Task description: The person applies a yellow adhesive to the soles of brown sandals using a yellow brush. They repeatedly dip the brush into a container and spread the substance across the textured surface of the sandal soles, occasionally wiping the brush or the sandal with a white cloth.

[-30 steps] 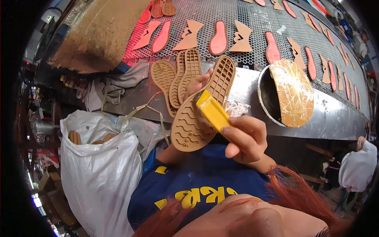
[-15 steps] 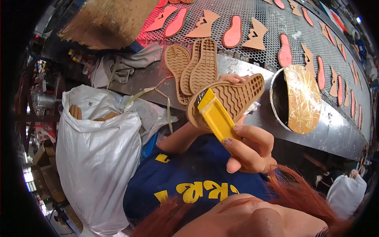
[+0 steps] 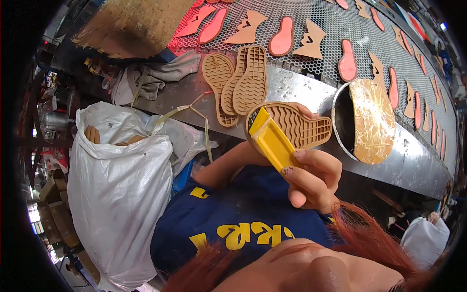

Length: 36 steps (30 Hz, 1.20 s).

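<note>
While the left hand held the sole up from behind, its fingertips curled around the far edge and its thumb out of sight, the right hand pinched the handle of the yellow tool between thumb and fingers. The sole was in the air before the chest, tread toward the camera, likely so that the tool could reach its rounded toe end; the hand behind presumably gave backing. Whether the tool's tip pressed on the sole or only hung over it, I could not tell. Three spare soles lay overlapping on the table, seemingly for easy reach, beside the mesh belt.

Half a second earlier, the heel pointed up and to the right; now it pointed almost straight right, so the sole had turned clockwise. The tool stayed at the toe end, its pinch unchanged.
</note>
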Available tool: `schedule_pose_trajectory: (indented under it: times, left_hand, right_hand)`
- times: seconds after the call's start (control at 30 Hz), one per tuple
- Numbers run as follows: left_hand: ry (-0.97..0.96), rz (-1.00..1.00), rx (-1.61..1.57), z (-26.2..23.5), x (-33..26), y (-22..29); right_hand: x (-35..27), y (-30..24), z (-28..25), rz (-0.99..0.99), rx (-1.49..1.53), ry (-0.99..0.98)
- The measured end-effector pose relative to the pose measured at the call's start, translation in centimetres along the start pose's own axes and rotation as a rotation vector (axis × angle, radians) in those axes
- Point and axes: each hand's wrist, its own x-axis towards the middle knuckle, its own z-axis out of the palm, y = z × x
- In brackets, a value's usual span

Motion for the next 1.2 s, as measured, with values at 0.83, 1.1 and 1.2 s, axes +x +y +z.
schedule_pose_trajectory:
  times: [0.83, 1.1, 1.2]
  left_hand:
    - [-0.020, 0.042, -0.136, -0.2, 0.1, 0.1]
    - [-0.042, -0.041, 0.051, -0.5, -0.4, 1.0]
    - [-0.064, -0.021, 0.106, -0.6, -0.6, 1.0]
  right_hand:
    - [-0.3, 0.2, 0.6, 0.118, -0.165, 0.036]
    - [-0.9, 0.9, 0.7, 0.216, 0.066, 0.092]
    - [-1.7, 0.8, 0.5, 0.256, 0.119, 0.058]
